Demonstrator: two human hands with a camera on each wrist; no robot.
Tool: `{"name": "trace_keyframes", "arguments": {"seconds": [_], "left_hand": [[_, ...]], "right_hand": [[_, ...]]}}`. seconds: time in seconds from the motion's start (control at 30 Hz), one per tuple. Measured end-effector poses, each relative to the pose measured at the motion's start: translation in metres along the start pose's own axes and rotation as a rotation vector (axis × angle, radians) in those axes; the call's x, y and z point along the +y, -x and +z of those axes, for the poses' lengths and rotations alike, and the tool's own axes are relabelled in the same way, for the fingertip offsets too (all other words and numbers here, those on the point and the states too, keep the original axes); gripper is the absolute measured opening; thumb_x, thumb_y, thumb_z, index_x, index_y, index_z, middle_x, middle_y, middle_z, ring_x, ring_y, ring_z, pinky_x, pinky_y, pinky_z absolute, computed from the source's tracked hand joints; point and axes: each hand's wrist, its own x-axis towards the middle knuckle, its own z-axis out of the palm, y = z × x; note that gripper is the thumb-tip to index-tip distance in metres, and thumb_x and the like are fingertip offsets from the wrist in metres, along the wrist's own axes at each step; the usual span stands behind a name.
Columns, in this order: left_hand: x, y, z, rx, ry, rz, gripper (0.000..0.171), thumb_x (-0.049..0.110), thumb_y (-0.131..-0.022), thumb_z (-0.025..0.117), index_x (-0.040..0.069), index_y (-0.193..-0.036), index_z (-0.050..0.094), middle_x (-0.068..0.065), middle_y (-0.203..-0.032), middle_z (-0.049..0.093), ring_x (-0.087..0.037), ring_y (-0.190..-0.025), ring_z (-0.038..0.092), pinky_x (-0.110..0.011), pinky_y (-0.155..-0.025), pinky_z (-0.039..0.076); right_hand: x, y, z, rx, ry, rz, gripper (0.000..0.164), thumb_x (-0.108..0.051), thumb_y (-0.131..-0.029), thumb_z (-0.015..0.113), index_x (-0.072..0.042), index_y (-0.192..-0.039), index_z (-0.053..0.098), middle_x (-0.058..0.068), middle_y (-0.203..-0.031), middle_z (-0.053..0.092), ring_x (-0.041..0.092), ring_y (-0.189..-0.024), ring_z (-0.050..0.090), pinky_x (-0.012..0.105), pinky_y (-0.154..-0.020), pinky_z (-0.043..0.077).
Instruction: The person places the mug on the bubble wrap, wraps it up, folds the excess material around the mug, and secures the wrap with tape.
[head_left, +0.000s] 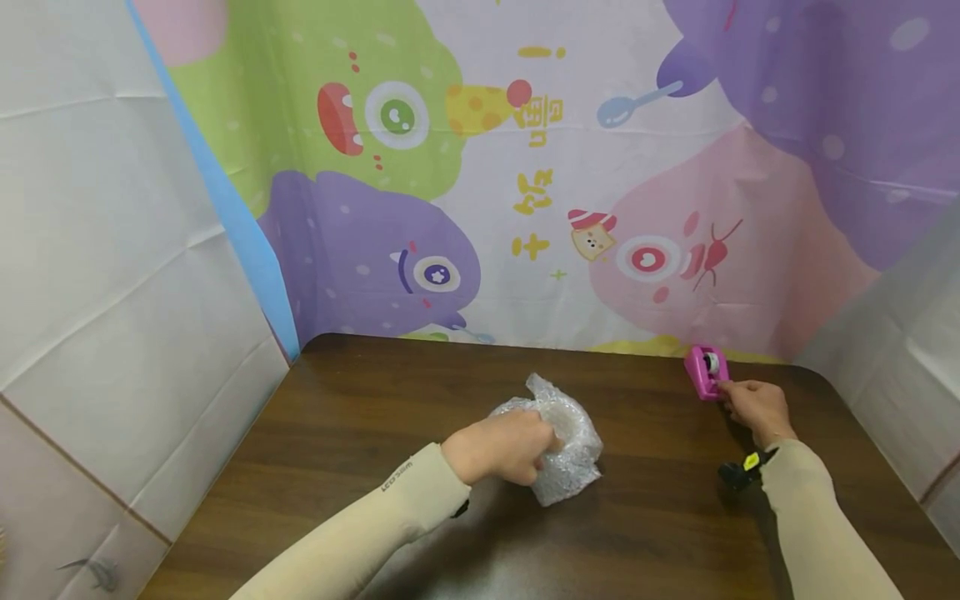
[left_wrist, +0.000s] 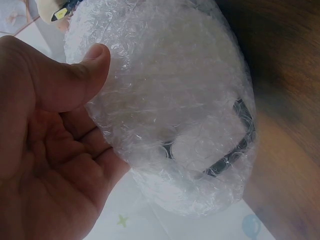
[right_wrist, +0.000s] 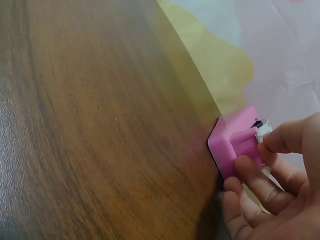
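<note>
In the head view my left hand (head_left: 506, 446) grips a bundle of clear bubble wrap (head_left: 573, 454) near the middle of the table. The left wrist view shows my thumb (left_wrist: 95, 62) on the wrap's near side and the other fingers behind it. Through the bubble wrap (left_wrist: 170, 95) a rounded pale thing with dark, angular marks shows dimly; its kind is hidden. At the far right my right hand (head_left: 757, 408) holds the near end of a pink tape dispenser (head_left: 701, 379). Up close, thumb and fingers close about the dispenser (right_wrist: 230, 145), beside a whitish piece; whether tape is pinched cannot be told.
The dark brown wooden table (head_left: 360, 392) has rounded far corners. Behind it hangs a curtain (head_left: 510, 308) with cartoon monsters, close to the dispenser. Pale panels (head_left: 112, 250) stand on the left and right sides.
</note>
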Motion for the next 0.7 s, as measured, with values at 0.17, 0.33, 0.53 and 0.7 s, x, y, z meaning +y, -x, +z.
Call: {"name": "trace_keyframes", "arguments": {"seconds": [0.17, 0.33, 0.53, 0.7], "left_hand": [[-0.0007, -0.0008, 0.0010, 0.017, -0.017, 0.005, 0.031, 0.011, -0.083, 0.077, 0.020, -0.068, 0.051, 0.011, -0.059, 0.046, -0.007, -0.057, 0.038, -0.021, -0.052, 0.034], [-0.0008, -0.0014, 0.0017, 0.019, -0.016, 0.004, 0.034, 0.011, -0.083, 0.077, 0.020, -0.067, 0.048, 0.012, -0.058, 0.045, -0.007, -0.057, 0.037, -0.021, -0.052, 0.034], [-0.0008, -0.0009, 0.0016, 0.014, -0.012, 0.003, 0.033, 0.010, -0.082, 0.077, 0.020, -0.067, 0.049, 0.012, -0.059, 0.049, -0.006, -0.056, 0.039, -0.021, -0.053, 0.036], [-0.0011, -0.0013, 0.0021, 0.013, -0.013, 0.007, 0.033, 0.010, -0.083, 0.076, 0.020, -0.068, 0.049, 0.012, -0.059, 0.048, -0.006, -0.057, 0.039, -0.020, -0.053, 0.034]], "right_hand": [[-0.0029, -0.0004, 0.0012, 0.004, -0.012, 0.000, 0.061, -0.033, -0.104, 0.051, 0.015, -0.141, 0.050, 0.019, -0.119, 0.063, 0.017, -0.095, 0.060, 0.019, -0.069, 0.055], [-0.0041, 0.0000, 0.0005, -0.007, -0.018, 0.013, 0.063, -0.034, -0.105, 0.050, 0.016, -0.143, 0.047, 0.027, -0.135, 0.056, 0.027, -0.110, 0.059, 0.022, -0.073, 0.056], [-0.0054, -0.0016, 0.0005, -0.034, -0.032, 0.015, 0.064, -0.033, -0.106, 0.046, 0.016, -0.146, 0.043, 0.030, -0.144, 0.049, 0.035, -0.121, 0.054, 0.042, -0.096, 0.056], [-0.0090, -0.0016, -0.0001, -0.057, -0.054, 0.000, 0.059, -0.029, -0.107, 0.043, 0.014, -0.147, 0.043, 0.027, -0.139, 0.052, 0.031, -0.118, 0.056, 0.042, -0.098, 0.056]]}}
